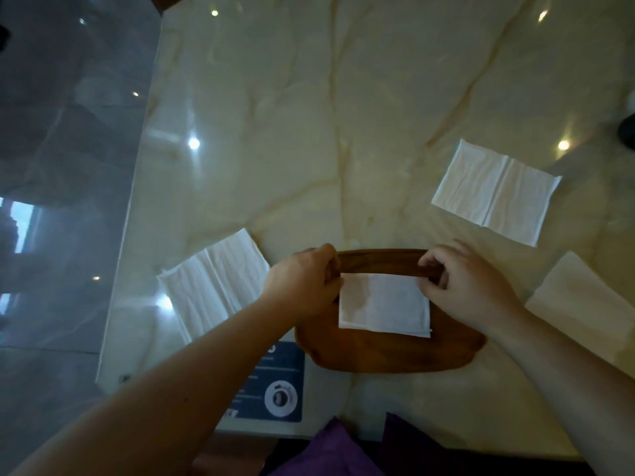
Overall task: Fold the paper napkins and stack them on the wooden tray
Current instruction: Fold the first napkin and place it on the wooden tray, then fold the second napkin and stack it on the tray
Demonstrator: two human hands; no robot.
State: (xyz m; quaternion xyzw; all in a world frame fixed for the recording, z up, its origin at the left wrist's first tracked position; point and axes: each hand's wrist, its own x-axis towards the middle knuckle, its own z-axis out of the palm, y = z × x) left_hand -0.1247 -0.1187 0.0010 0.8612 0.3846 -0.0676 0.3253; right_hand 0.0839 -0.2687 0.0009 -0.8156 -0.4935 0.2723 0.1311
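A folded white napkin [383,305] lies on the oval wooden tray [388,353] near the table's front edge. My left hand [302,285] pinches the napkin's far left corner and my right hand [467,286] pinches its far right corner. Both hands rest at the tray's far rim. An unfolded white napkin [214,281] lies flat to the left of the tray. Another [496,190] lies farther back on the right. A third napkin [584,304] lies at the right, partly hidden by my right forearm.
The marble table [309,132] ends at a left edge beside a dark glossy floor [62,166]. A blue printed card [275,383] lies by the front edge under my left forearm. Purple cloth [343,451] shows below the table. A dark object [627,128] sits at the far right.
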